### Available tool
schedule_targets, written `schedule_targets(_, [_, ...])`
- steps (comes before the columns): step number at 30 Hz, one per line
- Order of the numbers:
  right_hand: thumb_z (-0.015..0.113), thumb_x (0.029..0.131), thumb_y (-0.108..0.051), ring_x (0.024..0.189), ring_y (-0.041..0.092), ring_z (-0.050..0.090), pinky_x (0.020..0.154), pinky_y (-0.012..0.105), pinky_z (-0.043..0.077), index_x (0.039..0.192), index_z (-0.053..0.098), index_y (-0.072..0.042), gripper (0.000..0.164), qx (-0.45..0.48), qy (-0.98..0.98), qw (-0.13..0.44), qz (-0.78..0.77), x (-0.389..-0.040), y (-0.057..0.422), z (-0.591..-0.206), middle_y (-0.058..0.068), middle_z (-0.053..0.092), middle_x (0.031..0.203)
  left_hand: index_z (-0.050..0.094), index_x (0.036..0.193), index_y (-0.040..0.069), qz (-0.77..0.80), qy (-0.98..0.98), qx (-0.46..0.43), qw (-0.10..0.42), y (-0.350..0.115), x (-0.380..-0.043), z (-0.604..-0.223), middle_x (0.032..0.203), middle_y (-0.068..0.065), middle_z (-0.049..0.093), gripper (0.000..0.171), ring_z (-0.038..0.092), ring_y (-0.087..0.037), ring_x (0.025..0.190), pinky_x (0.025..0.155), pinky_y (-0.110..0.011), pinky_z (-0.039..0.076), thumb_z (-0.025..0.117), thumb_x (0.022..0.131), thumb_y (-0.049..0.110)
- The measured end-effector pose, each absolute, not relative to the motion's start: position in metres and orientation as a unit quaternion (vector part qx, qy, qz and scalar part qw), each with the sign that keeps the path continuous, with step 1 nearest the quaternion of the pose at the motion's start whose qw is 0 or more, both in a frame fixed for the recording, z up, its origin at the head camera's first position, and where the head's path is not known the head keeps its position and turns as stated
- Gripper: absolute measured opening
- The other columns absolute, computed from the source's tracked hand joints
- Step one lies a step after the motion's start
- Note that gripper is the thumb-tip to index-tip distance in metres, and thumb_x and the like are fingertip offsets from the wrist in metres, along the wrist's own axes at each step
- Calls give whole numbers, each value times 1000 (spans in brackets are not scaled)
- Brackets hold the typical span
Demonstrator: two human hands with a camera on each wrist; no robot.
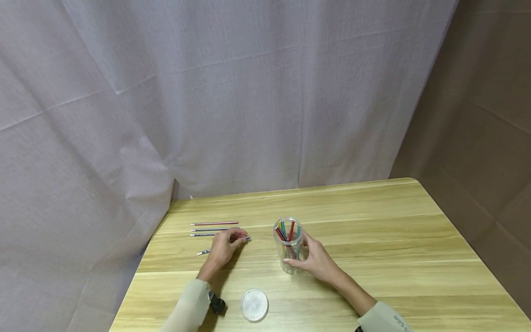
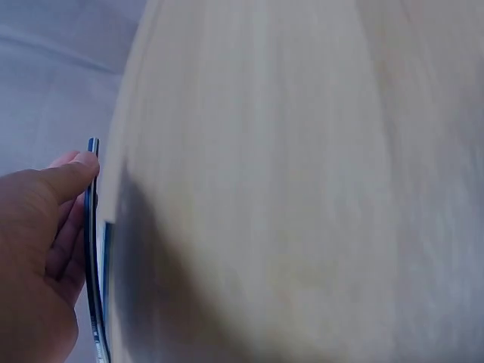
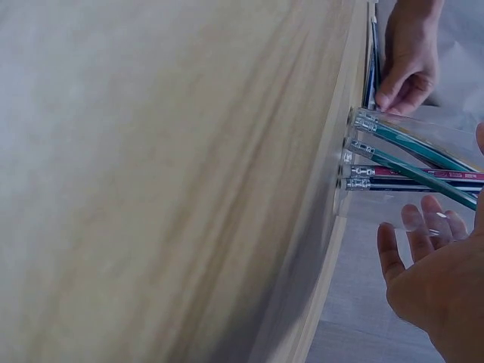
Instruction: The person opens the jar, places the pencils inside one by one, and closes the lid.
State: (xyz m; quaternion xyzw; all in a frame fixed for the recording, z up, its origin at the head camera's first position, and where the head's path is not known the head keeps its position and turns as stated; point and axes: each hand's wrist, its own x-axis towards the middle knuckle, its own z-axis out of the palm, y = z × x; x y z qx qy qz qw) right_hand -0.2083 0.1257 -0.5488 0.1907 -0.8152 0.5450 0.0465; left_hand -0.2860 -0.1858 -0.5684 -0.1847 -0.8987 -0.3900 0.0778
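Observation:
My left hand pinches a dark pencil near its end between thumb and fingers, low over the left part of the table. In the head view that pencil is partly covered by the hand. My right hand grips a clear plastic jar from its right side, thumb in front. The jar stands upright on the table, without a lid on top. Inside it lean several pencils in red, teal, yellow and dark colours, eraser ends down.
Beyond my left hand a red pencil and two dark pencils lie side by side. A round clear lid lies flat near the front, between my forearms. A grey cloth hangs behind the wooden table.

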Motion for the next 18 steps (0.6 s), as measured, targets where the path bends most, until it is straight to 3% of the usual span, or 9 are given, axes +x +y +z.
schedule_targets(8, [87, 73, -44, 112, 19, 62, 97, 50, 47, 134, 53, -20, 74, 189, -815, 45, 546, -208, 126, -549, -8, 66, 121, 74, 104, 15, -416, -881, -203, 96, -164, -281, -546, 94, 11, 72, 13, 67, -6, 87, 80, -28, 56, 72, 91, 15])
schedule_targets(15, [87, 73, -44, 110, 20, 63, 96, 51, 47, 137, 52, -11, 80, 191, -813, 43, 549, -209, 126, -549, -7, 67, 120, 73, 108, 21, -467, -854, -206, 100, -148, -274, -524, 97, 11, 72, 15, 65, -11, 88, 75, -34, 55, 71, 93, 20])
schedule_targets(18, [87, 73, -44, 109, 19, 63, 96, 51, 47, 136, 53, -14, 77, 190, -813, 43, 548, -208, 126, -549, -8, 67, 119, 72, 109, 21, -486, -843, -207, 101, -144, -271, -515, 100, 10, 72, 15, 65, -11, 89, 77, -33, 54, 69, 94, 20])
